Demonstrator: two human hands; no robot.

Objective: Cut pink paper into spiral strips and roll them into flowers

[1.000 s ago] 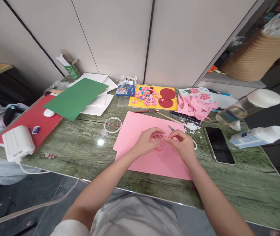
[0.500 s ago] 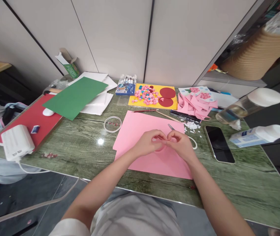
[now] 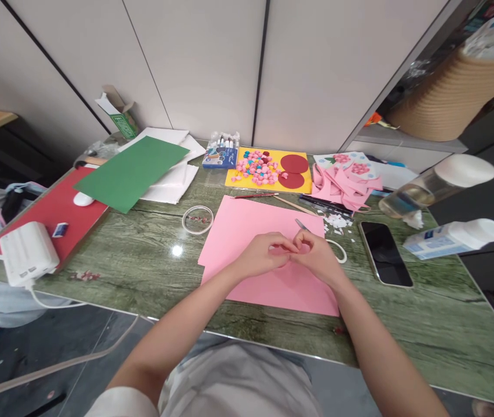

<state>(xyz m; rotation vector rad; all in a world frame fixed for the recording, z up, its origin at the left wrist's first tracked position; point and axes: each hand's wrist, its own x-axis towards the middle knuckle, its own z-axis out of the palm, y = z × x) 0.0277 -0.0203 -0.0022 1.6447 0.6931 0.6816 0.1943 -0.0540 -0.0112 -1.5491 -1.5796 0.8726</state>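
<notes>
Over the pink paper sheets, my left hand and my right hand meet, thumbs and fingertips pinched together. Pink shows through the gaps between the fingers. Whatever they pinch is small and mostly covered by the fingers, so I cannot make it out. Just beyond my right hand, the grey blade of a pair of scissors sticks out. Its white handle loop shows to the right of that hand.
At the back, a yellow sheet bears small pink and blue pieces and dark red circles. Pink paper scraps and white bits lie right. A phone and bottles stand farther right; green paper and a power bank left.
My fingers have shifted slightly against each other, and the pink curved edge seen below them earlier is now out of sight. The whole view has moved a little.
</notes>
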